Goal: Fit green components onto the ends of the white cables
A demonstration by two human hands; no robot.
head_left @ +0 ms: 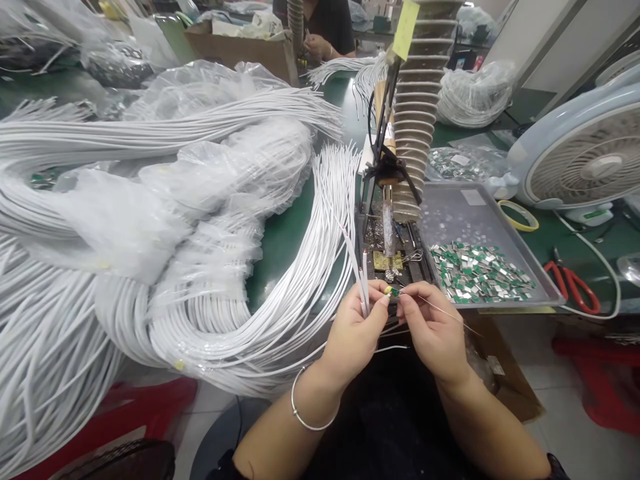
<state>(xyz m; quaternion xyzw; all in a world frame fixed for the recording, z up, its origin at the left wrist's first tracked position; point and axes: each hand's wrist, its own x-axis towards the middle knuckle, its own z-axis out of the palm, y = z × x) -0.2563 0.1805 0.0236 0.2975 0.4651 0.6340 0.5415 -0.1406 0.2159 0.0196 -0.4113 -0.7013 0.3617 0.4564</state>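
White cable bundles [165, 320] heap the green bench [295, 233] left of a metal tray [450, 213]. Just before the tray, the left hand [353, 337] pinches white wire ends [363, 287] between pressed fingers [381, 300], while the right hand [435, 333] pinches a small green clip [393, 291] just beside them.

From here, no words or numbers can be read. A yellow note [405, 30] sits high on a stand [383, 127]. Small white labels show on the tray [473, 197], a plastic bag [461, 160] and the cardboard box [495, 365], and a green sticker [595, 215] marks the fan's base, all too small or blurred to make out.
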